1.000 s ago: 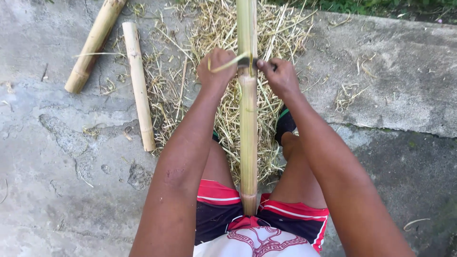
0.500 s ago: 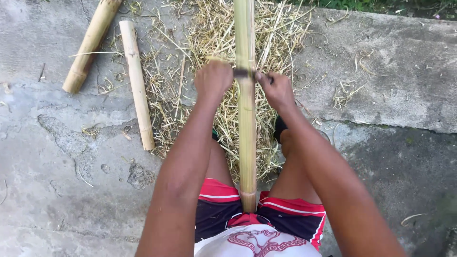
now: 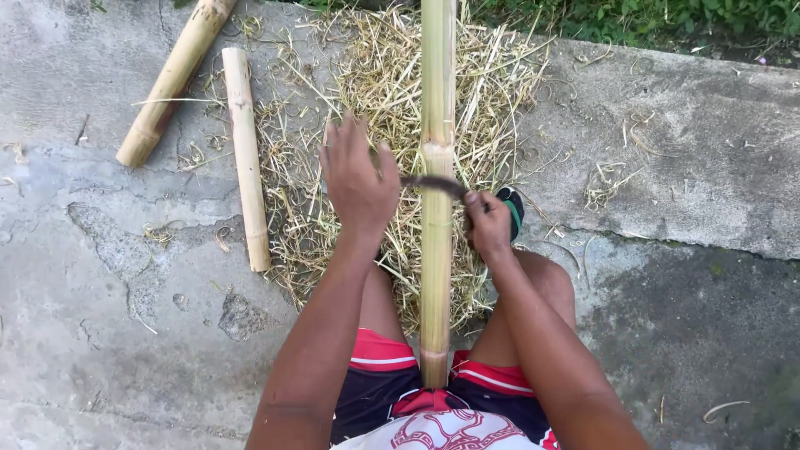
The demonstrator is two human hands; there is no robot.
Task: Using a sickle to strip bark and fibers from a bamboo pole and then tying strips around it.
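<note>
The right hand (image 3: 487, 225) grips a dark curved blade (image 3: 433, 184) laid across the bamboo pole (image 3: 437, 250). The left hand (image 3: 358, 179) is spread with fingers loose, touching the blade's other end just beside the pole. Shavings (image 3: 375, 92) lie beyond both hands.

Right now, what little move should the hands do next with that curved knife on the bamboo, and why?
Probably bring the open left hand back onto the free end of the curved blade. The blade lies across the bamboo pole just under a knot, but only the right hand grips it, so pulling would likely be lopsided.
</note>
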